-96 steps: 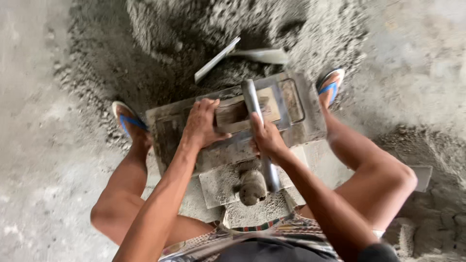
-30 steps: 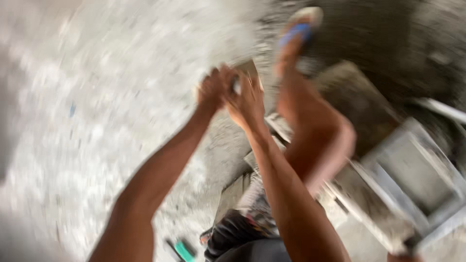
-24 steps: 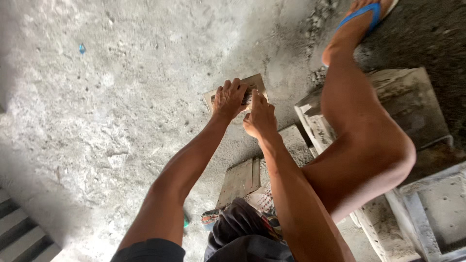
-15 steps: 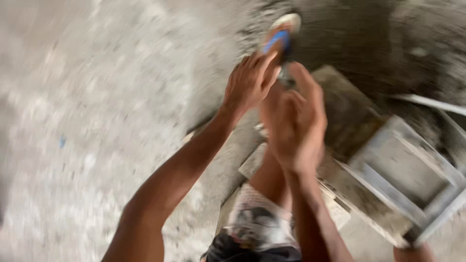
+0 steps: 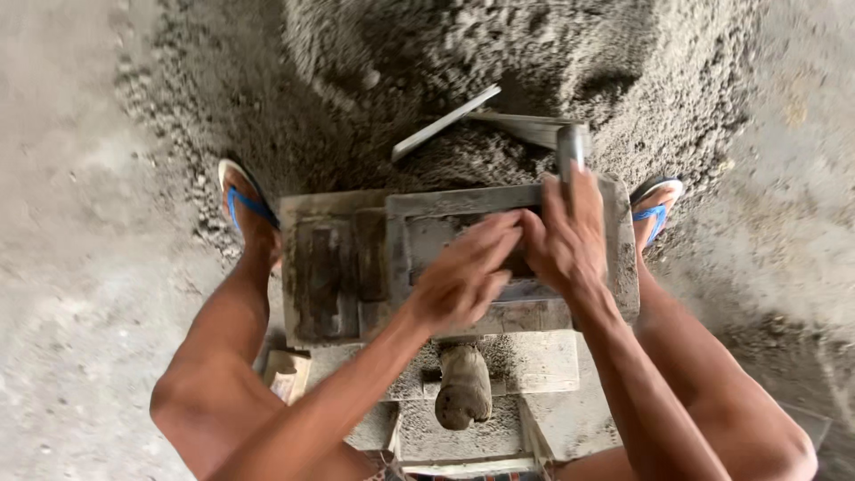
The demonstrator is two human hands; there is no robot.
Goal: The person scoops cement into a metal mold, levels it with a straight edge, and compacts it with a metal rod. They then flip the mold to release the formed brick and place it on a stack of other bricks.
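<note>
Left hand [image 5: 463,281]: fingers curled loosely, fingertips resting inside the open mould frame [image 5: 614,258]; nothing gripped.
Right hand [image 5: 570,240]: closed around the metal bar [image 5: 570,147] at the frame's far edge.
Mould frame: on the grey block mould [image 5: 325,267], between both feet.
Background: pile of cement mix [image 5: 499,71]; a flat trowel [image 5: 445,123] lies on it.

Grey mould [image 5: 614,258], grey sand heap [image 5: 499,71], blue-strapped sandals [image 5: 242,203].
</note>
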